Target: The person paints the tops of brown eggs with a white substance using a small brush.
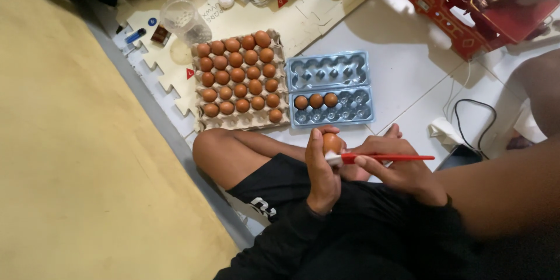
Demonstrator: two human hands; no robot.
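1. The left hand (322, 169) is up in front of the lap, fingers curled closed around a brown egg (332, 142); only the top of the egg shows above the fingertips.
2. The right hand (402, 169) sits just beside it, fingers pinched shut on a red-handled brush (382, 157), handle running out level to the right.
3. The brush's white head (333, 159) is pressed against the lower side of the held egg, right at the left thumb.
4. Both hands hover over the person's crossed legs in black shorts (274, 189), one bare knee (213, 151) pushing out to the left.
5. On the white tile floor (402, 76) just ahead of the hands lies a blue plastic egg carton (332, 88), lid flat open; three brown eggs (315, 101) sit in the left end of its near row, the other cups bare.
6. Touching the carton's left edge is a cardboard egg tray (239, 118), nearly full of brown eggs, resting on a cream foam mat (291, 17).
7. Beyond the tray a clear plastic cup (182, 18) stands on the mat.
8. Top right, a red toy-like structure (466, 6) stands well away from the hands.
9. A black cable (478, 119) loops on the tiles to the right, beside a crumpled white cloth (444, 131).
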